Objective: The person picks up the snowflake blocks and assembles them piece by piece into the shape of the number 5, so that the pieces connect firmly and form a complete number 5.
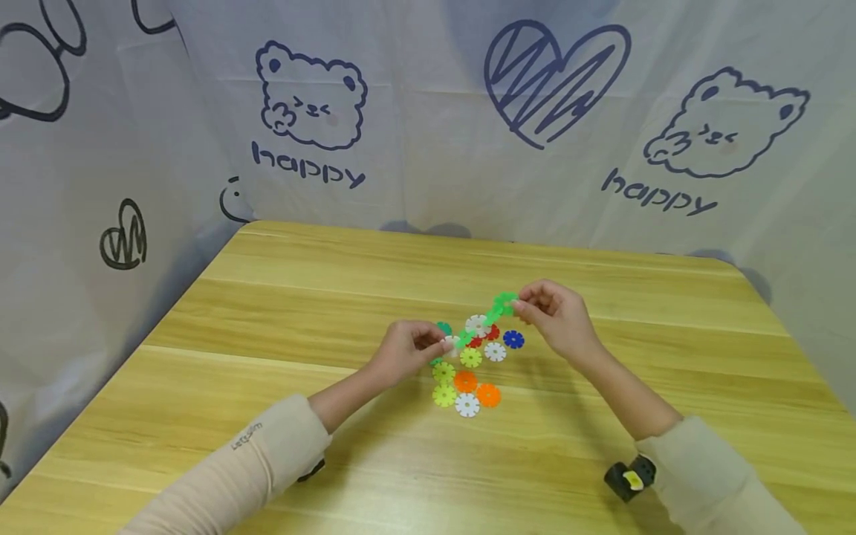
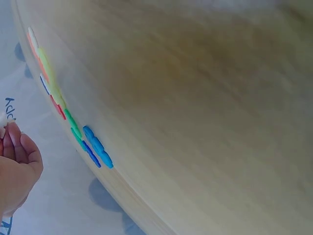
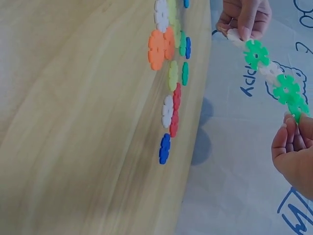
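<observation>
A chain of several interlocking snowflake discs, green and white, is held up between both hands above the table. My left hand (image 1: 406,351) pinches the white disc (image 3: 235,36) at one end. The green disc (image 1: 506,303) at the other end is pinched between my right hand's (image 1: 558,318) thumb and fingers. In the right wrist view another green disc (image 3: 256,55) and a white disc (image 3: 269,71) show in the middle of the chain, linked edge to edge. The left wrist view catches my left hand at its edge, with only a bit of white at the fingertips.
Loose discs lie on the wooden table (image 1: 267,312) below the chain: a blue disc (image 1: 513,339), orange discs (image 1: 489,395), yellow discs (image 1: 444,394), white discs (image 1: 467,405), plus red and green ones. A printed cloth (image 1: 428,96) hangs behind the table.
</observation>
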Demonstrator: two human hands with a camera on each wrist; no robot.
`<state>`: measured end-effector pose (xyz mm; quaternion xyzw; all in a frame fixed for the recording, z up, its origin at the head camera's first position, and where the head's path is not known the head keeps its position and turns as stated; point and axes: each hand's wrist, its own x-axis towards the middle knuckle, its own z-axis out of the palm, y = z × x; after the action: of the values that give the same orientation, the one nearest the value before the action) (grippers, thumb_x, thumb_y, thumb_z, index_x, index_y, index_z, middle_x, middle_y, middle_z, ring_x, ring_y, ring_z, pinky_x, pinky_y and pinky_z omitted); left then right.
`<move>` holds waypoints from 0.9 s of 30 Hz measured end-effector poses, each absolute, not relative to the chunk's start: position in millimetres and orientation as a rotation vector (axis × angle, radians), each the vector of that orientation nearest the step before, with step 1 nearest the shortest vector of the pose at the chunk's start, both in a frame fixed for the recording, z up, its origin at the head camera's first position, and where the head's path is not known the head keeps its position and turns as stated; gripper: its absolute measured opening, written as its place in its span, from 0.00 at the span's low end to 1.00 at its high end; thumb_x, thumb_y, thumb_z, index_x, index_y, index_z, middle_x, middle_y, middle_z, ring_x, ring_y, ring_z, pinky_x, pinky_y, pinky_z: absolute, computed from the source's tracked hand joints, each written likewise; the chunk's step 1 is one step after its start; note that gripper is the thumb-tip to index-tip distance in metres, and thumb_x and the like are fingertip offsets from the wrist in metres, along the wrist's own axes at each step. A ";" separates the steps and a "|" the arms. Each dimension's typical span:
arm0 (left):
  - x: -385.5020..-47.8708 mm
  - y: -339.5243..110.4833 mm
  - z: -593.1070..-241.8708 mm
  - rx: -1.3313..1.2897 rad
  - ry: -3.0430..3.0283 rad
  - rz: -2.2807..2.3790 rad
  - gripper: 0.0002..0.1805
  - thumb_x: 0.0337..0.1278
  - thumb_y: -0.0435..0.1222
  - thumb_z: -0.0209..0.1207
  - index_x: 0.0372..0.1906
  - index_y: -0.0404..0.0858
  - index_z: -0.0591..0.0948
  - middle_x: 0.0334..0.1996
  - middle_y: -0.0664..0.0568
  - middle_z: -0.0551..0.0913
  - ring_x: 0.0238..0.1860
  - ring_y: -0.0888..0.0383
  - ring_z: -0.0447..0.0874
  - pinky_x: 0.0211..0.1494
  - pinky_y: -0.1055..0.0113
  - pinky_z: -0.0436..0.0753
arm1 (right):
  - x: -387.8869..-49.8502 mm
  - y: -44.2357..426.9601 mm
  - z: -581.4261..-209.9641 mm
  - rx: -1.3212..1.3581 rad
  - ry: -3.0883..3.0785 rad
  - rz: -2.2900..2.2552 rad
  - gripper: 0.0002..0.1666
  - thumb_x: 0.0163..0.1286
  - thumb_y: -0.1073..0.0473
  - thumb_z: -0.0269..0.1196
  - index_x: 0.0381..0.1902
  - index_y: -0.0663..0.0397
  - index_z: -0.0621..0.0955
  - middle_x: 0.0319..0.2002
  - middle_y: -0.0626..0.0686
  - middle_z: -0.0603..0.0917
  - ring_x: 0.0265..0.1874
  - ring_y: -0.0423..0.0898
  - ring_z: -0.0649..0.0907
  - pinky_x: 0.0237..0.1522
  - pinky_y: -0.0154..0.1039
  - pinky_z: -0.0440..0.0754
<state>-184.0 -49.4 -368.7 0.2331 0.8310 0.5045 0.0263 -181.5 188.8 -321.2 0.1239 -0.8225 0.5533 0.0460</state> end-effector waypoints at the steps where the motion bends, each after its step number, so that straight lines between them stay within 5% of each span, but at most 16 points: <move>1: -183.5 -49.0 -368.9 0.706 2.561 1.557 0.06 0.55 0.30 0.61 0.33 0.29 0.83 0.29 0.42 0.84 0.28 0.57 0.81 0.31 0.76 0.81 | -181.7 188.7 -321.1 0.378 -2.513 1.688 0.09 0.66 0.66 0.58 0.38 0.72 0.75 0.23 0.40 0.78 0.24 0.36 0.76 0.26 0.26 0.76; 27: -175.5 -42.8 -375.4 0.831 2.526 1.502 0.06 0.55 0.29 0.61 0.31 0.28 0.83 0.27 0.41 0.84 0.26 0.57 0.80 0.30 0.79 0.79 | -181.1 177.2 -311.0 0.403 -2.565 1.588 0.09 0.65 0.63 0.60 0.34 0.68 0.78 0.23 0.45 0.77 0.22 0.38 0.74 0.22 0.28 0.73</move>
<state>-175.5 -42.8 -375.4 0.2717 0.8263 0.4914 0.0436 -181.1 177.2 -311.0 0.1321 -0.8417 0.5212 0.0489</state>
